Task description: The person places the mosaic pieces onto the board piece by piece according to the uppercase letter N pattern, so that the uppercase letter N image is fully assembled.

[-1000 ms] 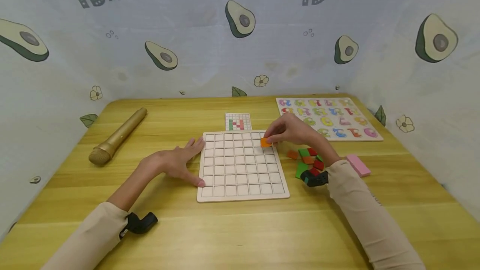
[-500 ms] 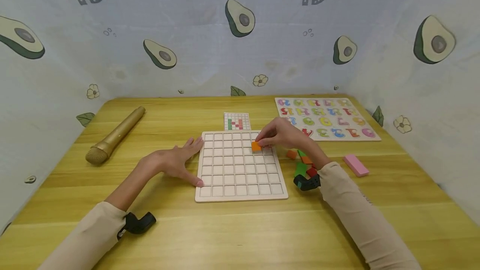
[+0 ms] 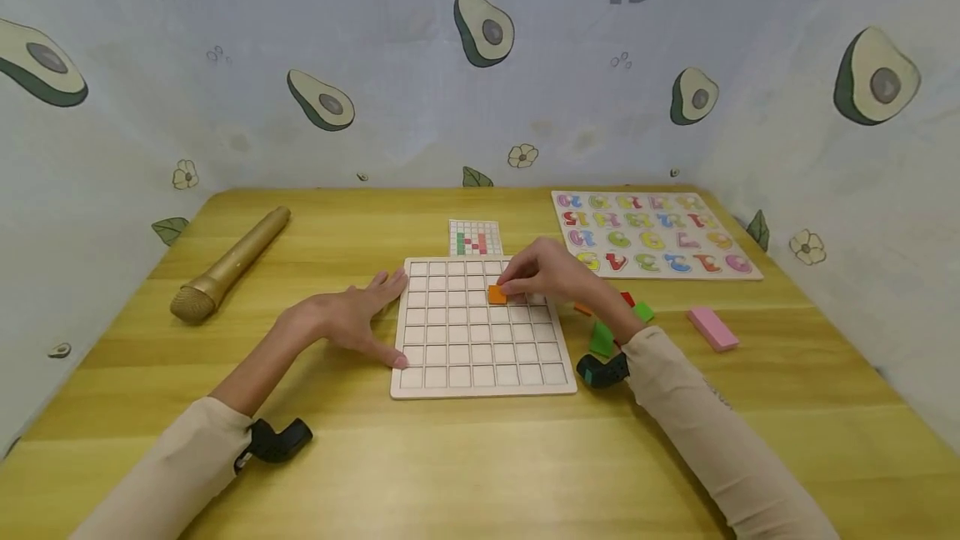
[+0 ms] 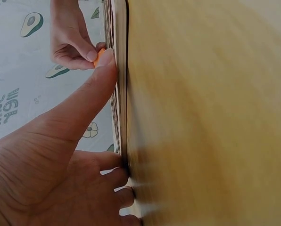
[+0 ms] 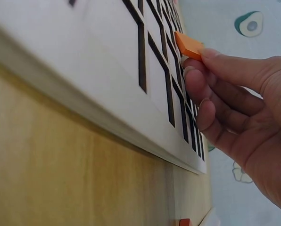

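Observation:
A pale wooden grid board (image 3: 480, 386) with square recesses lies on the table in the head view. My left hand (image 3: 348, 319) rests at its left side with fingers spread, the thumb and fingertips touching the edge. Over the upper right part of the grid, my right hand (image 3: 551, 273) pinches an orange square tile (image 3: 497, 295) between thumb and fingers. In the right wrist view the tile (image 5: 188, 45) is tilted, one edge at the board's surface. Whether it sits in a recess I cannot tell. Behind the board lies a small pattern card (image 3: 475, 237) with coloured squares.
Loose tiles, including a green tile (image 3: 602, 338), lie right of the board, partly hidden by the right arm. A pink block (image 3: 713, 329) is further right. A number puzzle board (image 3: 652, 236) lies at the back right, a gold microphone (image 3: 231, 265) at the left.
My right hand has moved left across the upper part of the board with the orange tile. The left hand has stayed at the board's left edge.

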### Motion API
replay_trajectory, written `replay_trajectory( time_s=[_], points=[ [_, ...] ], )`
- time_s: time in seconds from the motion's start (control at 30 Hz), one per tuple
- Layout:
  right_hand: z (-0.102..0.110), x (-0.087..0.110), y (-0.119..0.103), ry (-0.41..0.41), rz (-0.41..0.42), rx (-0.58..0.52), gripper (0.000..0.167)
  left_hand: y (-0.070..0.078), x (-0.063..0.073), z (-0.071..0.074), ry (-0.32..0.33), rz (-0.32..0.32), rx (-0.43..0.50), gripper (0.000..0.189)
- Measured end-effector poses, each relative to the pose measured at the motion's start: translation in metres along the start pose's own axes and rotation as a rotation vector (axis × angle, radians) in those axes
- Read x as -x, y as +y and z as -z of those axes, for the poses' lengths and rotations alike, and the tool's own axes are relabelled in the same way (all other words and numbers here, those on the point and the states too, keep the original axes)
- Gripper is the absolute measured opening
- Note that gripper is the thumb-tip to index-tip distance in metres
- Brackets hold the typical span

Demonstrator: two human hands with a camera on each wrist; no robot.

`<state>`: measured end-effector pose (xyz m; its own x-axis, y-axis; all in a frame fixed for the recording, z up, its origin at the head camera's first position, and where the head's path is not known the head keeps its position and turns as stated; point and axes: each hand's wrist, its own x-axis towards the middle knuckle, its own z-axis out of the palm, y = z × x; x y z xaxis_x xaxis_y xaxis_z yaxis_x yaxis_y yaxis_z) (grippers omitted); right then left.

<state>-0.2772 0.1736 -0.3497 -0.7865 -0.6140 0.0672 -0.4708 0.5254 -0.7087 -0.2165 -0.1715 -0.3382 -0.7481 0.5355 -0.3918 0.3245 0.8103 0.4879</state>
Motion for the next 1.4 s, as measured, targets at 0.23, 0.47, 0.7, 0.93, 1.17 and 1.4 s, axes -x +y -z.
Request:
replay_trajectory(
  time_s=[0.23, 0.47, 0.7, 0.93, 1.17, 1.4],
  points=[
    [-0.0023, -0.002, -0.0031, -0.011, 0.006, 0.014, 0.008, 0.0007, 0.0016, -0.0001, -0.003, 0.011, 0.0, 0.134],
    [-0.0008, 0.0017, -0.0046, 0.015, 0.017, 0.051, 0.007, 0.0032, -0.0004, 0.001, 0.005, 0.001, 0.001, 0.134],
    [-0.0049, 0.0001, -0.0054, 0.047, 0.042, 0.098, 0.005, 0.0032, -0.0003, 0.0013, 0.001, 0.004, 0.004, 0.134],
    [-0.0066, -0.0005, -0.0081, 0.046, 0.035, 0.116, 0.004, 0.0031, -0.0005, 0.0008, 0.003, -0.001, 0.013, 0.134],
    [-0.0063, 0.0004, -0.0085, 0.051, 0.046, 0.122, 0.003, 0.0032, 0.0, 0.0008, 0.004, -0.005, 0.009, 0.134],
    [-0.007, -0.0006, -0.0087, 0.046, 0.037, 0.133, 0.004, 0.0026, 0.0005, 0.0006, 0.005, -0.007, 0.013, 0.134]
  ],
)
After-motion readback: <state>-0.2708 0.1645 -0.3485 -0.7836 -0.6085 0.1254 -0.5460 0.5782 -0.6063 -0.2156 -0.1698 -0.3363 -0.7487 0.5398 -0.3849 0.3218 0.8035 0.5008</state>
